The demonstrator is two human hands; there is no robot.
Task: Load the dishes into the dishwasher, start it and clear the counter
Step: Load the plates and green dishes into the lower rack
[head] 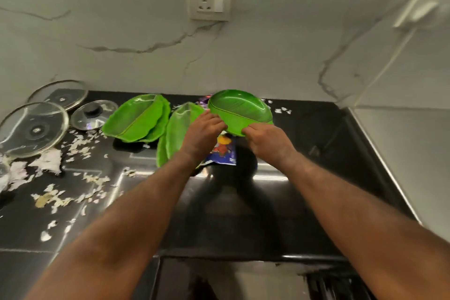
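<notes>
1. A green leaf-shaped plate [241, 108] is held off the black counter [304, 178], tilted, with its near rim at the fingertips of both hands.
2. The right hand [267, 141] pinches the plate's near rim, fingers curled around the edge.
3. The left hand [203, 130] has curled fingers meeting the same rim just beside the right fingertips; whether it truly grips or only touches cannot be told.
4. Directly below the fingers lies a blue-purple packet [222, 153] with an orange picture. Its print is too blurred to read.
5. Under the left wrist a second green plate [179, 126] lies flat, partly over the packet.
6. Left of the left fingers, a stack of green plates [136, 119] rests on the counter.
7. Further left are 3 glass lids: a small lid [93, 114], a large lid [34, 129] and a back lid [59, 95] against the wall.
8. White scraps [48, 161] are strewn near the lids.
9. Above the fingers, a wall socket [209, 0] sits on the marbled wall, with no readable marking.
</notes>
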